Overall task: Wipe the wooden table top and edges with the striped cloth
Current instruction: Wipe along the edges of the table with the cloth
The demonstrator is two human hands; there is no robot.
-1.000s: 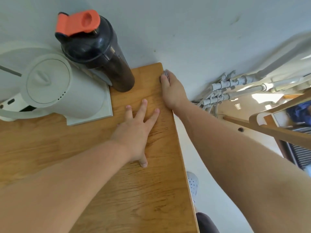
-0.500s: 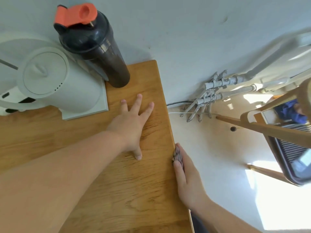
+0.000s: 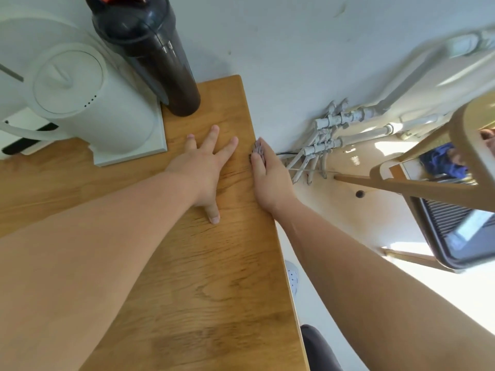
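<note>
The wooden table (image 3: 203,277) fills the lower left of the head view, its right edge running from the back wall toward me. My left hand (image 3: 205,170) lies flat on the top with its fingers spread, near the back right corner. My right hand (image 3: 269,179) is against the table's right edge and presses the striped cloth (image 3: 258,149) onto it. Only a small grey bunch of the cloth shows past the fingertips; the hand hides the remainder.
A white kettle (image 3: 88,105) on its base and a dark shaker bottle (image 3: 158,57) stand at the back of the table by the wall. White pipes (image 3: 329,135) run along the wall to the right. A wooden chair (image 3: 428,183) stands on the floor at right.
My right hand slid with the cloth along the table's right edge: from the far corner back toward me, and now forward again to about the middle. My left hand stayed flat in place.
</note>
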